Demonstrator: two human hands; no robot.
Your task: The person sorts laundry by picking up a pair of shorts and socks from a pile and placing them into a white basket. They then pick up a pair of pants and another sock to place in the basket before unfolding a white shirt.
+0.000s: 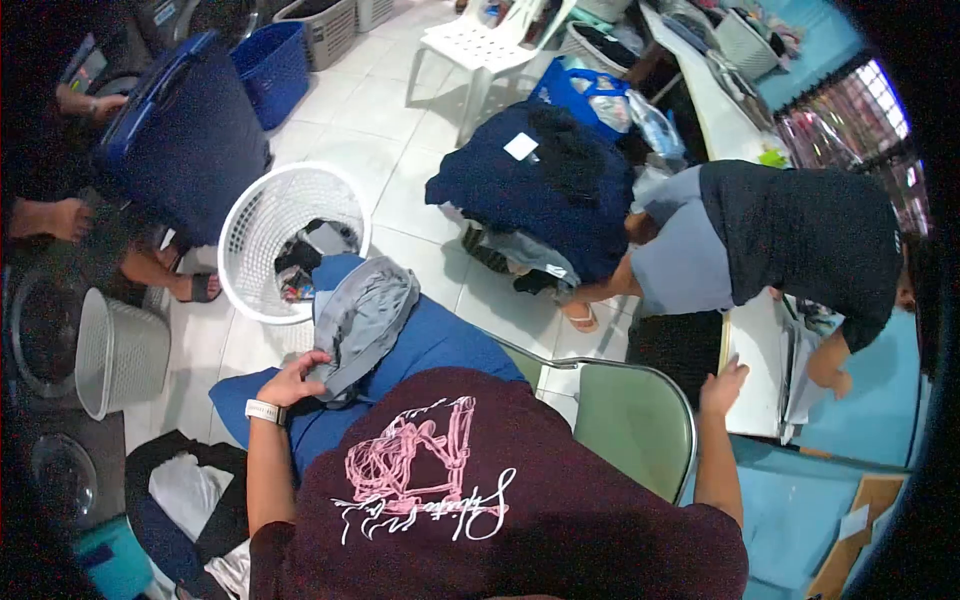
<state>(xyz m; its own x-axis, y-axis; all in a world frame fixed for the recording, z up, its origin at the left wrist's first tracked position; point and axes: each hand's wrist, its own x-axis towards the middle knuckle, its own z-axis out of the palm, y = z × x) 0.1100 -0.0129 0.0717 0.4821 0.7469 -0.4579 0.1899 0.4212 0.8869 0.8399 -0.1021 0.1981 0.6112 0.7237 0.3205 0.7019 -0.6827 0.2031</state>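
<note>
A crumpled grey garment (365, 315) lies over my blue-trousered lap, on the thigh by the white laundry basket. My left hand (295, 380), with a pale watch at its wrist, grips the garment's near edge between thumb and fingers. Out to the right, my right hand (724, 386) holds nothing, its fingers apart, close by the end of the white table (752, 372). The white basket (292, 190) stands just beyond my knee with dark and grey clothes (315, 250) low inside it.
A person in a black shirt (800, 235) bends beside a big pile of dark clothes (535, 190). At left, another person's hand (108, 107) is on a dark blue basket (170, 130). A green chair back (635, 425), white chair (490, 50) and beige basket (125, 350) stand around me.
</note>
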